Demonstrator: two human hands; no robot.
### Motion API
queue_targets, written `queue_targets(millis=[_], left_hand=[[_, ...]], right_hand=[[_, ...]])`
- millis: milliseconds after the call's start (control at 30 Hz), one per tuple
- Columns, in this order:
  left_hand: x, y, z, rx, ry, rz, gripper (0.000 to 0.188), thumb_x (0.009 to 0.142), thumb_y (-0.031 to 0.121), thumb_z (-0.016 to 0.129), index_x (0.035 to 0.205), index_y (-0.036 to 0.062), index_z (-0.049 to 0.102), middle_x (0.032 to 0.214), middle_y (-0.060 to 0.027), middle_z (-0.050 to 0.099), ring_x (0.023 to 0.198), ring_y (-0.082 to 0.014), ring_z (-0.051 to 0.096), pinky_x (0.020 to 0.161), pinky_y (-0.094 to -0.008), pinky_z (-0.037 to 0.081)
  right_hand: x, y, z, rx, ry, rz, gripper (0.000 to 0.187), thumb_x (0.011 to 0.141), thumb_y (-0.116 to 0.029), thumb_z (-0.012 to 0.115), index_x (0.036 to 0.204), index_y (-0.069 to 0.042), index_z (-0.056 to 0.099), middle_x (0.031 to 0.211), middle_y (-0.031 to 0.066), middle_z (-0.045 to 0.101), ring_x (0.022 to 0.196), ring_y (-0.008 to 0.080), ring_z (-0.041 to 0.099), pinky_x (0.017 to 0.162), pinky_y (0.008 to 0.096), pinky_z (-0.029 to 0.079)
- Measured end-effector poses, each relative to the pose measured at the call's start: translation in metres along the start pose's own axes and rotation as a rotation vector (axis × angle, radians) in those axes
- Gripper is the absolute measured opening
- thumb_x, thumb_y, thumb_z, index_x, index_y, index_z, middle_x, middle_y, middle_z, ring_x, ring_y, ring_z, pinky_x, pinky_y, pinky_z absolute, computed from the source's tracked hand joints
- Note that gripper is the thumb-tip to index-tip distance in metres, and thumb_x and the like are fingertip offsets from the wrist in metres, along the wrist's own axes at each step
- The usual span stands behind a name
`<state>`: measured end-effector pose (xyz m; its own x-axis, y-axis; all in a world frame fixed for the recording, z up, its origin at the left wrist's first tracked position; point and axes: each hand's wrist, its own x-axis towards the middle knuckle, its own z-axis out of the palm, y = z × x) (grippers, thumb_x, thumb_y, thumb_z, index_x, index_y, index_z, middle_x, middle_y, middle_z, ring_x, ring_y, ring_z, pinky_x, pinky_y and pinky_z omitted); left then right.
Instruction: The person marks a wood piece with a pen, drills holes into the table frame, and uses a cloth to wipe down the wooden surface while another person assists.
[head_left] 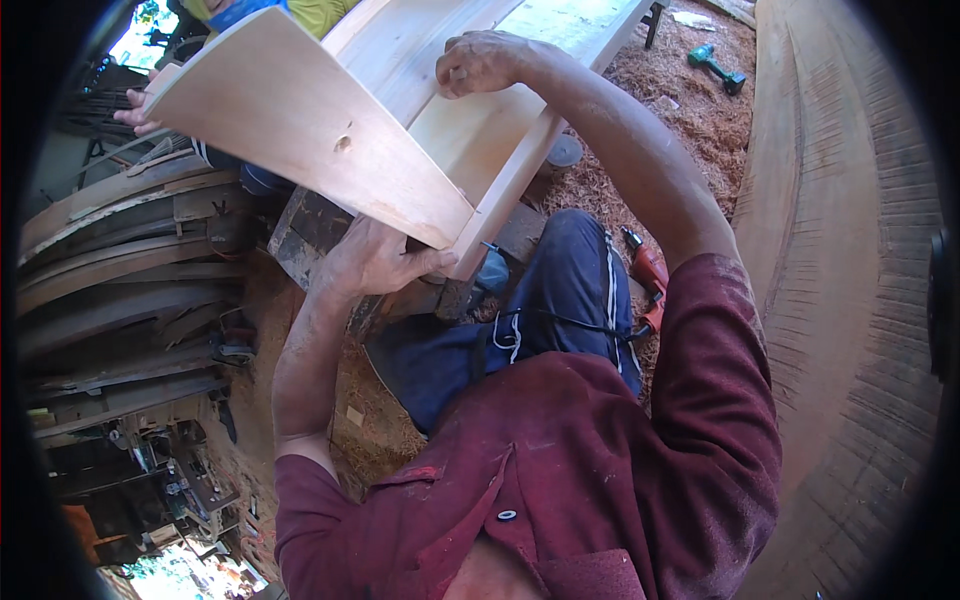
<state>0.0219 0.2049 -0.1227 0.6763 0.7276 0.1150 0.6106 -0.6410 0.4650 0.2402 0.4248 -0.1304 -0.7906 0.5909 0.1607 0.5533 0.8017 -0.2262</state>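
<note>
A pale, smooth wooden board (290, 115) with a small dark knot stands tilted across the left side of a long wooden box-like frame (520, 180). My left hand (375, 258) grips the board's near lower end, thumb along the frame's end and the other fingers partly hidden. Over the frame's far part, my right hand (482, 64) is closed with its fingers curled in; what they hold, if anything, does not show. Another person's hand (135, 112) is at the board's far left edge, and that person's yellow sleeve (335, 15) shows behind it.
Wood shavings (660, 150) cover the floor at right, where a green power tool (715, 68) lies. A red power tool (650, 275) rests beside my knee. Large planks (830, 250) stand at far right; stacked timber (120, 270) fills the left.
</note>
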Motion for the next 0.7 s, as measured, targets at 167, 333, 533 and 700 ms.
queue_targets(millis=[167, 333, 533, 700], left_hand=[[0.009, 0.003, 0.002, -0.047, -0.021, 0.019, 0.045, 0.086, 0.043, 0.072, 0.107, 0.0036, 0.071, 0.119, -0.0174, 0.066, 0.114, -0.0401, 0.058, 0.099, -0.0477, 0.044], [0.0, 0.005, -0.001, -0.027, 0.001, -0.026, 0.044, 0.086, 0.043, 0.072, 0.107, 0.0043, 0.071, 0.119, -0.0162, 0.066, 0.112, -0.0386, 0.059, 0.098, -0.0469, 0.044], [0.004, 0.015, -0.007, -0.012, -0.011, 0.044, 0.041, 0.087, 0.039, 0.072, 0.107, 0.004, 0.071, 0.119, -0.0152, 0.066, 0.108, -0.0367, 0.062, 0.094, -0.0452, 0.047], [0.0, 0.015, -0.006, -0.016, -0.075, -0.103, 0.04, 0.087, 0.038, 0.072, 0.108, 0.0039, 0.071, 0.117, -0.015, 0.067, 0.105, -0.0364, 0.063, 0.09, -0.0444, 0.049]], right_hand=[[-0.013, 0.015, -0.001, -0.009, 0.077, 0.017, 0.038, 0.085, -0.037, 0.07, 0.113, -0.012, 0.07, 0.115, 0.0117, 0.066, 0.109, 0.0304, 0.063, 0.094, 0.0416, 0.049], [-0.107, -0.018, -0.003, 0.28, 0.872, 0.422, 0.038, 0.089, -0.031, 0.071, 0.119, -0.009, 0.067, 0.121, 0.0115, 0.066, 0.11, 0.0269, 0.065, 0.095, 0.0393, 0.051], [-0.342, -0.023, 0.165, 0.358, 0.871, 1.341, 0.062, 0.087, -0.033, 0.071, 0.134, 0.003, 0.053, 0.129, 0.0243, 0.058, 0.123, 0.0349, 0.056, 0.102, 0.0425, 0.045], [-0.466, -0.058, 0.313, 0.276, 0.327, 1.886, 0.087, 0.083, -0.054, 0.068, 0.138, 0.01, 0.046, 0.133, 0.0305, 0.054, 0.122, 0.0395, 0.055, 0.106, 0.0462, 0.042]])
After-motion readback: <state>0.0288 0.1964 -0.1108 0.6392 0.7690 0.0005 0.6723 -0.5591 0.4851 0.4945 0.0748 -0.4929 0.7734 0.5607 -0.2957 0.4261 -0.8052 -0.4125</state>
